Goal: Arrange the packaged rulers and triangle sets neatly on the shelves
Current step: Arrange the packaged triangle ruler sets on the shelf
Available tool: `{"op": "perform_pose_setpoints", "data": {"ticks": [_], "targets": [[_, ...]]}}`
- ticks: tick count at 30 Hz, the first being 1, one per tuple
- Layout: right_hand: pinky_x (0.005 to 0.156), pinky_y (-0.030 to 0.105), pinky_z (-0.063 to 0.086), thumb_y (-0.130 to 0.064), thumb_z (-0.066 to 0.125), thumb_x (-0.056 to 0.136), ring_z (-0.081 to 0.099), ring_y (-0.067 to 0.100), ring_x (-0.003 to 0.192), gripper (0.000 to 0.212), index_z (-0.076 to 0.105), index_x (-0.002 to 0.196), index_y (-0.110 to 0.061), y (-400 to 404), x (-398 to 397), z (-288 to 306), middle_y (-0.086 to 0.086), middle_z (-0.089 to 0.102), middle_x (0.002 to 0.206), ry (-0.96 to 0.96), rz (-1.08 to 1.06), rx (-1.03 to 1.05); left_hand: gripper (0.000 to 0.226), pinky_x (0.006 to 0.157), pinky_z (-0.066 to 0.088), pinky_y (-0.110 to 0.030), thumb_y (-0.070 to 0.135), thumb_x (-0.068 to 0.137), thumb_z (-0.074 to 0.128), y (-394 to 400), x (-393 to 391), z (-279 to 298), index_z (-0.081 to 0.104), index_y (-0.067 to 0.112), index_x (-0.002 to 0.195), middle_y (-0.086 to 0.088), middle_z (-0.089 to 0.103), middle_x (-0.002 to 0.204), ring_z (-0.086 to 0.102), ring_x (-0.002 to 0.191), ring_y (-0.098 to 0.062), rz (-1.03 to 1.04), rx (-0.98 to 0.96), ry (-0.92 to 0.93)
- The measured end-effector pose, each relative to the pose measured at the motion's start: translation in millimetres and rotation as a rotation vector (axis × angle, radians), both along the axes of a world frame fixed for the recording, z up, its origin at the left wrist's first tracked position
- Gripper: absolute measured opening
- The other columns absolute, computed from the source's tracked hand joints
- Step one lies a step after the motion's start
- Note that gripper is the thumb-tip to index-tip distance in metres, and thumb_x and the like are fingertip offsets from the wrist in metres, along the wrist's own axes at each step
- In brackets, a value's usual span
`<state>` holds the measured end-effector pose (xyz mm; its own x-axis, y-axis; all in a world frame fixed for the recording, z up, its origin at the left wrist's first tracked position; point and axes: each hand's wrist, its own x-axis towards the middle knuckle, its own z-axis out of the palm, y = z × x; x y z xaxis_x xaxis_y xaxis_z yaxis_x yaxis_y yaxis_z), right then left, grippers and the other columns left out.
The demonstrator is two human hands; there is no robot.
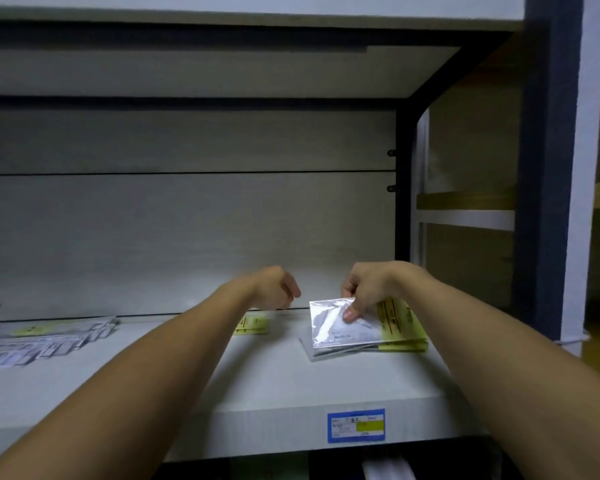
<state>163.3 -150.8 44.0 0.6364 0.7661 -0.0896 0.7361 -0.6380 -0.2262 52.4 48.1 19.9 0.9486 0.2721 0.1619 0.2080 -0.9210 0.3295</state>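
A: How is the right grip (364, 289) seen?

B: It is closed on a packet (340, 323), pinched at the top edge, with the thumb pressed on the clear front. The packet is tilted up at its left side and is held over a small stack (388, 344) of like packets with yellow cards, lying on the shelf (291, 382) toward its right end.

A: And the left grip (274, 289)?

B: It is loosely curled with nothing held, raised above the shelf near the back panel (187, 237), just left of the packet and apart from it.

A: Where are the other packets kept?

B: A spread pile (45, 341) is laid at the far left of the same shelf, its pieces fanned and overlapping. One yellow card (253, 325) is seen flat beneath the left wrist, between the pile and the stack; how much of it is hidden by the arm cannot be told.

A: Is anything marked on the shelf front?

B: A blue-edged label (356, 425) with a yellow patch is fixed to the front edge, below the stack. Its print is too blurred to be read.
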Motion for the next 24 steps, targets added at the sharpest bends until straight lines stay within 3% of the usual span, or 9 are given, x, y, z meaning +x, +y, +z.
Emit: {"op": "perform_pose_setpoints", "data": {"ticks": [3, 9, 15, 20, 24], "targets": [[0.090, 0.041, 0.054, -0.043, 0.086, 0.070, 0.065, 0.023, 0.092, 0.026, 0.070, 0.079, -0.024, 10.4, 1.7, -13.0, -0.008, 0.069, 0.085, -0.060, 0.016, -0.065, 0.037, 0.091, 0.053, -0.031, 0.003, 0.084, 0.061, 5.2, -1.5, -4.7, 0.072, 0.022, 0.114, 0.000, 0.071, 0.110, 0.066, 0.104, -0.022, 0.013, 0.058, 0.018], [0.096, 0.039, 0.052, -0.048, 0.084, 0.072, 0.060, 0.020, 0.102, 0.051, 0.067, 0.114, -0.024, 11.3, 2.6, -19.0, -0.006, 0.063, 0.108, -0.137, 0.062, -0.040, 0.038, 0.090, 0.050, -0.028, 0.006, 0.087, 0.063, 9.4, -2.0, -9.3, 0.068, 0.022, 0.121, 0.002, 0.070, 0.115, 0.064, 0.103, -0.020, 0.024, 0.131, 0.060], [0.098, 0.038, 0.047, -0.043, 0.071, 0.086, 0.057, 0.021, 0.109, 0.050, 0.058, 0.130, -0.024, 9.3, 7.3, -4.9, -0.001, 0.063, 0.119, -0.202, 0.121, 0.129, 0.036, 0.089, 0.049, -0.024, 0.002, 0.087, 0.059, 8.7, -4.7, -10.9, 0.070, 0.019, 0.117, 0.000, 0.070, 0.114, 0.064, 0.103, -0.019, 0.056, 0.090, -0.051], [0.100, 0.039, 0.046, -0.040, 0.068, 0.089, 0.056, 0.022, 0.113, 0.046, 0.055, 0.131, -0.025, 32.1, 4.1, 3.7, -0.001, 0.064, 0.121, -0.274, 0.129, 0.127, 0.033, 0.085, 0.044, -0.020, 0.005, 0.090, 0.057, 35.1, -24.8, -15.3, 0.072, 0.020, 0.114, 0.001, 0.070, 0.116, 0.062, 0.106, -0.018, 0.137, 0.098, -0.090], [0.096, 0.038, 0.047, -0.036, 0.066, 0.089, 0.057, 0.023, 0.108, 0.042, 0.055, 0.129, -0.026, 65.9, -7.1, 0.3, 0.000, 0.063, 0.120, -0.299, 0.145, 0.100, 0.031, 0.094, 0.045, -0.024, 0.011, 0.091, 0.058, 74.5, -48.3, -9.5, 0.071, 0.025, 0.114, 0.005, 0.068, 0.119, 0.060, 0.113, -0.019, 0.193, 0.175, -0.066]]}}
